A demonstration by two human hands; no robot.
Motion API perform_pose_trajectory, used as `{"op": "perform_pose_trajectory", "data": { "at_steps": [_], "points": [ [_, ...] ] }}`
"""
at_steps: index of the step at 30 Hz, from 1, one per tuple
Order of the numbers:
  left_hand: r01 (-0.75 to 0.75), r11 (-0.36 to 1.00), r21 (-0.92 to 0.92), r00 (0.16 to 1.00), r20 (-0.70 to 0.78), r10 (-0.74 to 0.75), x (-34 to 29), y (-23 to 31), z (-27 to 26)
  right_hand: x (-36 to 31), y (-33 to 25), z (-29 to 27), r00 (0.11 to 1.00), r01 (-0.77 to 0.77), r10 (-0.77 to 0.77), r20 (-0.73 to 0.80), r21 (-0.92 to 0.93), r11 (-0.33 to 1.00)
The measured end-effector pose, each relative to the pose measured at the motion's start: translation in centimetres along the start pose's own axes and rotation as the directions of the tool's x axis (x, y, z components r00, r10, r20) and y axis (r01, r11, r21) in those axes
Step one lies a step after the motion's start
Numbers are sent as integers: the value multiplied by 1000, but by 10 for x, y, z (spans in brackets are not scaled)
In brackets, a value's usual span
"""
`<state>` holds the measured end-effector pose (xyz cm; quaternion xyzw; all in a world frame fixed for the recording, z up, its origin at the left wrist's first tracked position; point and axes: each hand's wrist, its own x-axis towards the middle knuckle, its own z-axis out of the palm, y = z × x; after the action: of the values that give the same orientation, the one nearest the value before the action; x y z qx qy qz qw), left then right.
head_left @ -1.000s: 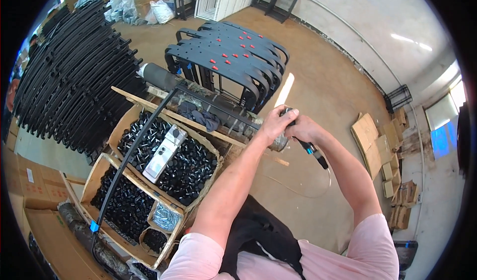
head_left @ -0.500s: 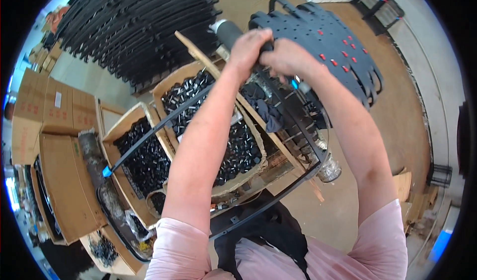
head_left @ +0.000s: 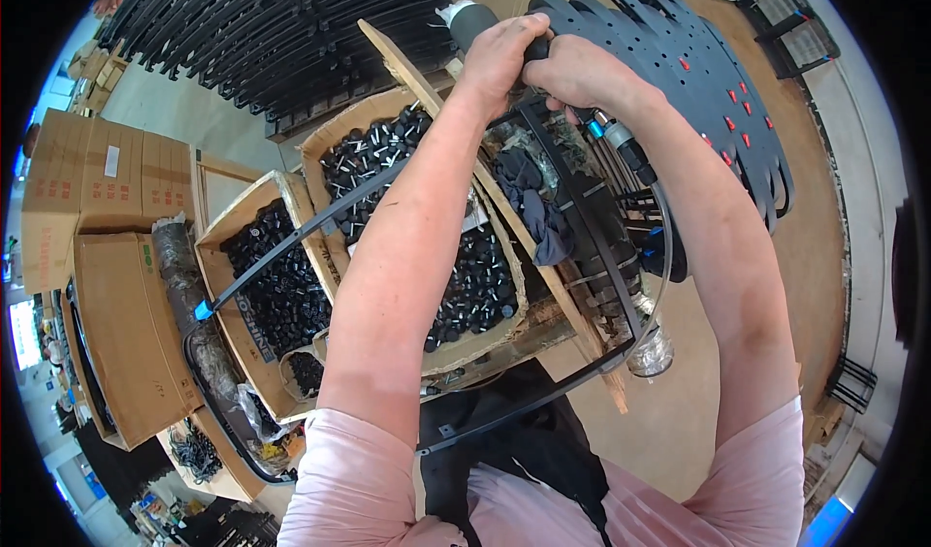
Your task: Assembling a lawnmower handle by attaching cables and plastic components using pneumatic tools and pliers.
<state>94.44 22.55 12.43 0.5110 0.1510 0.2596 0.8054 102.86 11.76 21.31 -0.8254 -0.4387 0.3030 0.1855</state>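
Shift: both hands raised slightly toward upper centre since half a second ago.
Left hand (head_left: 504, 52): wrapped around black tool (head_left: 536, 50), steadying it.
Right hand (head_left: 577, 70): clenched on same tool, hose (head_left: 621, 144) trailing below.
Boxes (head_left: 310, 149): black caps, left centre.

Two open cardboard boxes (head_left: 427, 256) full of small caps (head_left: 475, 285) stand side by side on the floor (head_left: 698, 421). A long metal bar (head_left: 291, 241) lies across both boxes. Left of them sit closed cartons (head_left: 116, 334). Behind them lies a stack of curved frames (head_left: 272, 33). At the far edge of the right box, both hands, the left hand (head_left: 499, 52) and the right hand (head_left: 582, 72), meet on a tool (head_left: 616, 140).
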Motion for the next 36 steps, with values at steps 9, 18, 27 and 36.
{"op": "perform_pose_trajectory", "data": {
  "at_steps": [9, 18, 27, 36],
  "points": [
    [-48, 998, 31, 997, -57, 49, -8, -4, 0, 7, -2, 10, 993, -86, 89, 80, -39, 996],
    [-7, 997, -78, 995, -104, -1, -12, -12, -5, 8, -6, 19, 967, -234, 200, 156, 240, 942],
    [-97, 993, -65, 988, -125, 89, -7, -7, 4, 18, 2, 8, 978, -117, 61, 197, 287, 951],
    [-69, 996, -51, 989, -132, 61, -28, 21, 4, 7, -16, 14, 978, -141, 86, 190, 300, 944]
  ]
}}
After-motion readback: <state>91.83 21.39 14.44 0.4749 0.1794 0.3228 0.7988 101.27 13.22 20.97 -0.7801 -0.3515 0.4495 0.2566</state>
